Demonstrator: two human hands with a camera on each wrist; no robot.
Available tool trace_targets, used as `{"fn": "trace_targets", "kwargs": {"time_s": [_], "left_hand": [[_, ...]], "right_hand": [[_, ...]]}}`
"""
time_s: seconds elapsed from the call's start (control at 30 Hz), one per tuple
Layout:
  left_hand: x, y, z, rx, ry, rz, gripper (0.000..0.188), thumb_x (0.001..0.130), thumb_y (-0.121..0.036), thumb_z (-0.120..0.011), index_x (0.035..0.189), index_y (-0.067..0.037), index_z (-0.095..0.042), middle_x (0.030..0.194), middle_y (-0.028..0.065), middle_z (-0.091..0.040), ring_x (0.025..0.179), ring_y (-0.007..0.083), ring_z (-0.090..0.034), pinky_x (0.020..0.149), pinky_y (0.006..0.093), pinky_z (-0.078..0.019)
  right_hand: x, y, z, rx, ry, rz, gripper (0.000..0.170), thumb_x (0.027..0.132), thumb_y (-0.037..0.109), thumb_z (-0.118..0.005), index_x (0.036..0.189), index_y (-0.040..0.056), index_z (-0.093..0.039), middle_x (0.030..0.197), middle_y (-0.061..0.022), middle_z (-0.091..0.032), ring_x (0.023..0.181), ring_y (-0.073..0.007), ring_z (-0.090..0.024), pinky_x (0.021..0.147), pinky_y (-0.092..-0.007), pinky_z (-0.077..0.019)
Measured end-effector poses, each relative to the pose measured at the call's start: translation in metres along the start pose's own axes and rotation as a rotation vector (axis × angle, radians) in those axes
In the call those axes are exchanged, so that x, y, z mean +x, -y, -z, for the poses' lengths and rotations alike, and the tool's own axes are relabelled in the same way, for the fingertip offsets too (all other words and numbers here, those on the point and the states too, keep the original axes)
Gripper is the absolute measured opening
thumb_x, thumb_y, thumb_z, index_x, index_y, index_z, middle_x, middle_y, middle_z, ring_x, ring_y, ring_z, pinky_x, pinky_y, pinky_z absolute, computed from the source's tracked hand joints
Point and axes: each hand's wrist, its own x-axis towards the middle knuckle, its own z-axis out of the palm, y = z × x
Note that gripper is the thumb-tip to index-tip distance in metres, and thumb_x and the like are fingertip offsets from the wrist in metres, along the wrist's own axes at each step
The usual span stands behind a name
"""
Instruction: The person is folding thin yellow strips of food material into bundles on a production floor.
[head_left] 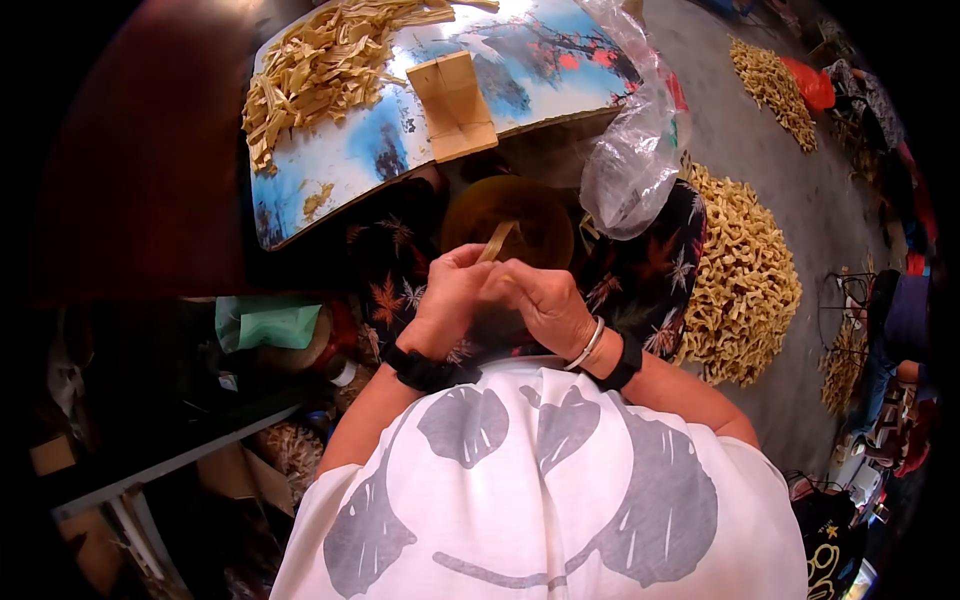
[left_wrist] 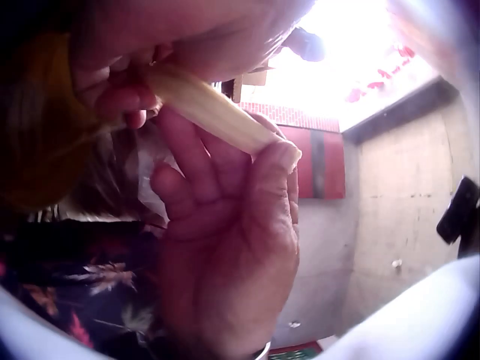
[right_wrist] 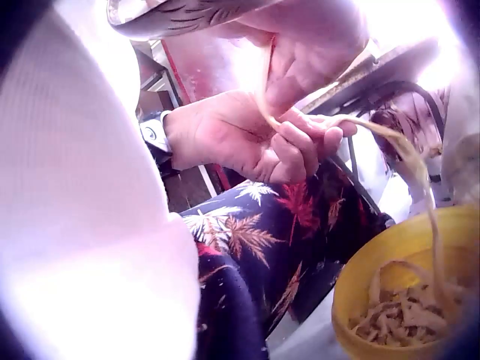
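Above the lap, both hands work on one long, flat, pale yellow strip (head_left: 497, 240). My left hand (head_left: 445, 295), with a dark band at its wrist, pinches the strip (right_wrist: 382, 131) with curled fingers. From those fingers a length hangs down into a yellow bucket (right_wrist: 341, 319) that holds more pale strips (right_wrist: 397, 319). Close on the right, my right hand (head_left: 550, 305) wears a silver bangle and a dark band. In the left wrist view, the right hand (left_wrist: 232, 255) pinches the strip's end (left_wrist: 225, 120) between thumb and forefinger.
A picture-topped table (head_left: 350, 165) stands ahead with a heap of strips (head_left: 320, 85) and an angled wooden piece (head_left: 455, 105). A clear plastic bag (head_left: 630, 165) hangs off its right corner. Piles of twisted pale pieces (head_left: 745, 285) lie on the floor to the right.
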Motion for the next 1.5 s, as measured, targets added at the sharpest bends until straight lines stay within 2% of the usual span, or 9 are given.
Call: {"fn": "trace_targets", "kwargs": {"time_s": [0.13,0.27,0.7,0.8,0.9,1.1,1.2,1.4,1.5], "left_hand": [[-0.007,-0.007,0.003,1.028,-0.042,-0.756,0.022,0.084,0.005,-0.062,0.105,0.000,-0.067,0.085,0.0128,-0.067,0.073,0.0245,-0.068,0.065,0.0286,-0.0520],[-0.021,-0.016,-0.014,1.146,-0.115,-1.011,0.028,0.082,0.009,-0.061,0.106,-0.003,-0.068,0.091,0.0142,-0.064,0.077,0.0316,-0.067,0.068,0.0338,-0.0546],[-0.015,-0.013,-0.009,1.101,-0.135,-0.929,0.034,0.084,0.009,-0.058,0.115,-0.004,-0.066,0.098,0.0161,-0.060,0.084,0.0331,-0.065,0.072,0.0360,-0.0546],[-0.014,-0.011,-0.008,1.093,-0.149,-0.962,0.033,0.085,0.009,-0.058,0.115,-0.003,-0.065,0.098,0.0161,-0.059,0.085,0.0332,-0.065,0.073,0.0357,-0.0542],[-0.012,-0.008,-0.009,1.054,-0.241,-0.958,0.025,0.087,0.006,-0.060,0.110,-0.001,-0.064,0.096,0.0147,-0.060,0.083,0.0297,-0.065,0.071,0.0336,-0.0535],[-0.026,-0.017,-0.012,0.828,-0.232,-0.825,0.011,0.090,-0.002,-0.066,0.101,-0.002,-0.063,0.086,0.0069,-0.062,0.072,0.0145,-0.060,0.065,0.0254,-0.0498],[-0.019,-0.013,-0.002,0.693,-0.196,-0.756,0.009,0.091,-0.002,-0.065,0.100,-0.002,-0.062,0.083,0.0012,-0.063,0.070,0.0072,-0.056,0.063,0.0202,-0.0469],[-0.016,-0.016,0.003,0.606,-0.197,-0.721,0.005,0.092,0.000,-0.063,0.096,-0.003,-0.062,0.080,-0.0026,-0.060,0.066,0.0037,-0.051,0.058,0.0184,-0.0431],[-0.012,-0.029,0.013,0.689,-0.311,-0.672,0.004,0.092,-0.001,-0.062,0.096,-0.003,-0.062,0.076,-0.0038,-0.059,0.063,0.0033,-0.049,0.056,0.0181,-0.0423]], "right_hand": [[0.007,-0.013,-0.006,0.149,-0.198,-0.147,0.017,0.098,0.017,-0.057,0.101,0.0022,-0.064,0.086,-0.0125,-0.067,0.068,-0.0223,-0.068,0.060,-0.0286,-0.0553],[0.018,-0.034,-0.011,0.364,-0.105,-0.677,0.020,0.099,0.020,-0.056,0.106,0.0019,-0.062,0.085,-0.0091,-0.067,0.063,-0.0156,-0.064,0.052,-0.0265,-0.0548],[0.017,-0.039,-0.011,0.477,0.099,-0.521,0.023,0.100,0.026,-0.055,0.102,0.0062,-0.066,0.089,0.0006,-0.068,0.074,-0.0057,-0.058,0.065,-0.0242,-0.0482],[0.016,-0.035,-0.016,0.869,0.080,-0.826,0.023,0.101,0.028,-0.054,0.105,0.0074,-0.064,0.097,0.0016,-0.067,0.087,-0.0056,-0.059,0.073,-0.0254,-0.0500],[0.016,-0.037,-0.013,1.180,0.110,-0.787,0.022,0.101,0.028,-0.053,0.107,0.0094,-0.062,0.100,0.0025,-0.066,0.092,-0.0066,-0.061,0.075,-0.0254,-0.0518],[0.026,-0.040,-0.018,0.530,0.065,-0.538,0.025,0.102,0.028,-0.051,0.107,0.0061,-0.063,0.102,-0.0015,-0.064,0.091,-0.0097,-0.063,0.065,-0.0262,-0.0558],[0.024,-0.027,-0.015,0.744,-0.040,-0.600,0.027,0.101,0.027,-0.051,0.108,0.0045,-0.064,0.096,-0.0020,-0.064,0.087,-0.0107,-0.063,0.062,-0.0260,-0.0558],[0.029,-0.038,0.005,0.657,0.349,-0.752,0.027,0.100,0.026,-0.052,0.110,0.0035,-0.064,0.089,-0.0003,-0.065,0.084,-0.0090,-0.062,0.066,-0.0249,-0.0522],[0.028,-0.034,0.008,0.533,0.255,-0.702,0.020,0.094,0.018,-0.061,0.106,0.0015,-0.064,0.087,-0.0013,-0.067,0.076,-0.0090,-0.063,0.067,-0.0241,-0.0506]]}}
